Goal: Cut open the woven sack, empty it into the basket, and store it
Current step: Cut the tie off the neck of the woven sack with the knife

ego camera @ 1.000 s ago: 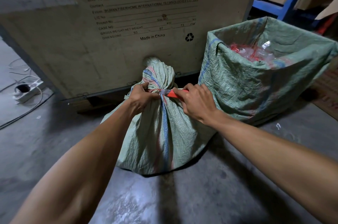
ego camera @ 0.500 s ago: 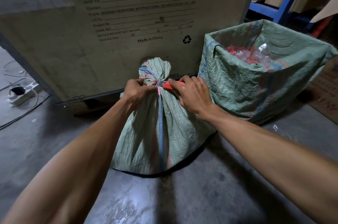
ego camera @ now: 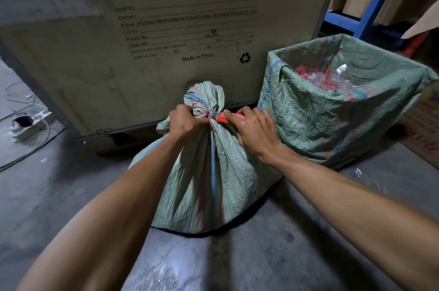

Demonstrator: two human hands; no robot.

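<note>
Two hands are working at the tied neck of the woven sack [ego camera: 213, 172], standing mid-scene. Left hand [ego camera: 187, 122] is gripping the neck closed-fisted; right hand [ego camera: 254, 129] is wrapped around an orange cutter [ego camera: 225, 118], its blade touching the red tie [ego camera: 202, 114]. Emptying into the lined basket [ego camera: 316, 112] at right and storing are apparently remaining.

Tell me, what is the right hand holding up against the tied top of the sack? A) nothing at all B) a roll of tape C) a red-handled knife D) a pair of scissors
C: the right hand grips a red-handled knife with its blade laid against the red tie at the neck of the woven sack.
</note>
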